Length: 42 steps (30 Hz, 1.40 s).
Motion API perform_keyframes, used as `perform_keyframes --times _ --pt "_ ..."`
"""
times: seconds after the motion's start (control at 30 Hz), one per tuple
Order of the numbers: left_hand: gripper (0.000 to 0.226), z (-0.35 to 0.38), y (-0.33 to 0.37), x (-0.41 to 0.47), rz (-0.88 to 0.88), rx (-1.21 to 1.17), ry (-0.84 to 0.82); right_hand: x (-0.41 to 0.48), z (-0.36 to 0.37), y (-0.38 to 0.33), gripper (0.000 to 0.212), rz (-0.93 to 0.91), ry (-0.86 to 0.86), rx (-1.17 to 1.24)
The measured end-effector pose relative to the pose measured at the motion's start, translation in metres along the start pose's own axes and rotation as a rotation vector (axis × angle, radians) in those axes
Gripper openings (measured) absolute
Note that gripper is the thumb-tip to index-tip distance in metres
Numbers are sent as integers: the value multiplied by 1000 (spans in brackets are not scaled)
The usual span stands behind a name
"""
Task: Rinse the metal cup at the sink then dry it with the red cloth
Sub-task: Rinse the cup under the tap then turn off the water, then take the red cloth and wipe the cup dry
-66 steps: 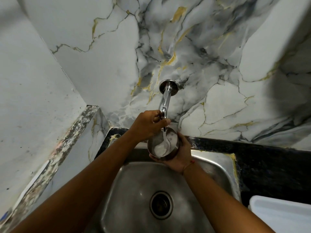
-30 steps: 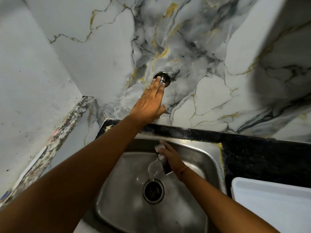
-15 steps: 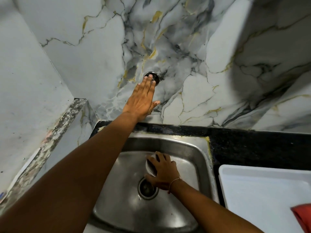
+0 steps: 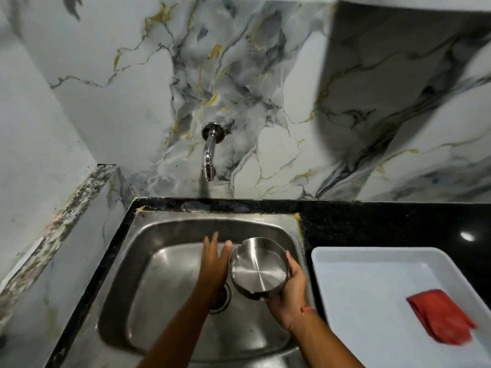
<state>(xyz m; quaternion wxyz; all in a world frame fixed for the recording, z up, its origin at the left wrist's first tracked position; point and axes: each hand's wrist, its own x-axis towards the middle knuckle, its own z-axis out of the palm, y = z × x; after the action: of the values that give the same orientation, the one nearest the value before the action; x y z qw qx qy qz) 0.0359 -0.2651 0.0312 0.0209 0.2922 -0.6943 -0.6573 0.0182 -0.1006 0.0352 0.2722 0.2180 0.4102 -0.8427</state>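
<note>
Centre of the frame: the right hand (image 4: 289, 290) holds the metal cup (image 4: 259, 269) over the steel sink (image 4: 148, 261), fingers wrapped around its wall, mouth tilted toward the camera. The left hand (image 4: 214, 264), flat and empty with fingers together, sits just beside the cup. Lower right: the red cloth (image 4: 441, 322) lies in a white tray (image 4: 358, 288) on the dark surface (image 4: 385, 221). Above, the tap (image 4: 208, 155).

The right hand (image 4: 288, 293) cups the metal cup (image 4: 259, 268) from below over the sink (image 4: 148, 229), its fingers (image 4: 291, 264) wrapped along the cup's right wall and the open mouth tilted up toward the camera. The left hand (image 4: 212, 261) is flat with fingers spread, just left of the cup. Right of the right fingers, a red cloth (image 4: 439, 324) lies in a white tray (image 4: 372, 261).
</note>
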Motion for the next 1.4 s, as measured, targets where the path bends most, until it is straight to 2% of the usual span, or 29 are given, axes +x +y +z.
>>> perform_keyframes --times 0.07,0.17,0.2,0.27,0.3,0.37,0.4,0.47,0.5,0.57,0.6,0.67,0.8,0.9,0.97,1.03,1.1,1.13,1.17,1.27,1.3,1.4 --pt "49 25 -8 -28 -160 -357 -84 -11 -10 2 52 -95 75 -89" --pt "39 49 -18 -60 -294 -525 -4 -23 -28 -6 42 -242 119 -278" --pt "40 57 -22 -68 -336 -572 -29 -27 -38 -10 36 -328 142 -433" --pt "42 75 -26 -81 -422 -702 -147 -29 -63 -19 25 -568 186 -976" --pt "42 85 -28 -85 -472 -759 -183 -28 -78 -22 27 -670 209 -1235" --pt "40 102 -33 -91 -546 -847 -211 -28 -99 -31 32 -773 255 -1503" --pt "39 111 -36 -94 -568 -878 -208 -31 -109 -38 34 -790 285 -1522" --pt "31 128 -41 -98 -576 -909 -172 -36 -133 -64 36 -789 341 -1320" --pt "38 133 -44 -99 -564 -937 -175 -37 -148 -81 36 -793 376 -1229" --pt "48 147 -50 -100 -615 -1027 -330 -34 -193 -125 40 -809 478 -1309" --pt "48 152 -50 -102 -635 -1066 -421 -30 -220 -147 46 -772 513 -1419" --pt "51 159 -53 -101 -652 -1132 -507 -21 -270 -191 56 -582 518 -1703" --pt "55 174 -58 -96 -644 -1180 -552 -4 -340 -246 76 -121 277 -2161" --pt "53 180 -57 -96 -614 -1164 -568 11 -356 -260 81 11 182 -2315" --pt "51 183 -55 -98 -587 -1155 -578 21 -354 -264 76 40 266 -2417" --pt "53 184 -54 -99 -590 -1152 -591 25 -347 -269 58 31 358 -2532" --pt "55 184 -53 -101 -596 -1135 -586 19 -338 -269 45 -20 417 -2526" --pt "55 184 -51 -102 -598 -1124 -585 12 -333 -268 43 -39 431 -2443" --pt "56 183 -50 -102 -604 -1117 -580 3 -328 -265 41 -82 425 -2258" --pt "63 177 -47 -103 -605 -1088 -574 -31 -300 -249 30 -279 348 -1446" --pt "66 175 -45 -103 -600 -1070 -583 -46 -286 -240 28 -349 308 -1272" --pt "73 171 -39 -103 -592 -1044 -587 -90 -224 -205 24 -548 194 -1063"
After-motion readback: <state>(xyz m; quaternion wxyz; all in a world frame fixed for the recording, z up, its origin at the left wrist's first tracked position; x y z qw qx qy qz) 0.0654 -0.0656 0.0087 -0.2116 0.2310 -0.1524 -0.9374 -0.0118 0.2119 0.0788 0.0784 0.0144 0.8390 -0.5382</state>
